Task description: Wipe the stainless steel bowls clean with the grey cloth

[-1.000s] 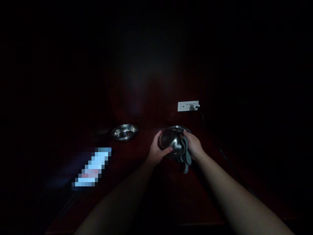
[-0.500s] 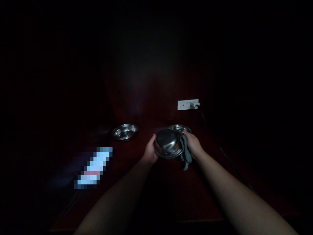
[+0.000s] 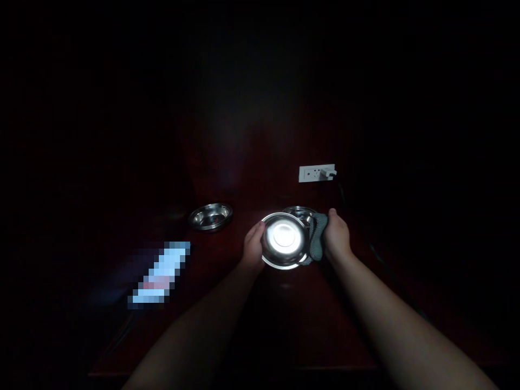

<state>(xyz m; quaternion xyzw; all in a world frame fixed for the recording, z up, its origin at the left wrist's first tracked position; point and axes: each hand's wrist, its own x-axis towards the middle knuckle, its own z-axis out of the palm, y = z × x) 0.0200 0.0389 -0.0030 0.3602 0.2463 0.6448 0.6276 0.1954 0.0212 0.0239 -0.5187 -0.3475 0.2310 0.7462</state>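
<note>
A shiny steel bowl [image 3: 284, 241] is held up over the dark red table, its underside turned toward me and catching a bright glare. My left hand [image 3: 254, 246] grips its left rim, thumb on the near face. A grey-green cloth [image 3: 318, 235] lies against the bowl's right rim, with my right hand [image 3: 337, 233] closed on it; the right fingers are mostly hidden behind the cloth. Just behind the held bowl, a second steel bowl [image 3: 299, 209] stands on the table, partly covered from view.
Another steel bowl [image 3: 210, 218] stands open side up at the left. Nearer me lies a bright, blurred-out screen [image 3: 162, 273]. A white wall socket [image 3: 317, 173] holds a plug at the back. A dark cable [image 3: 382, 259] runs along the right; the surroundings are very dark.
The bowl has tilted so its base faces me more directly and glares. My right hand has shifted right, and the cloth, hanging before, is now spread against the rim.
</note>
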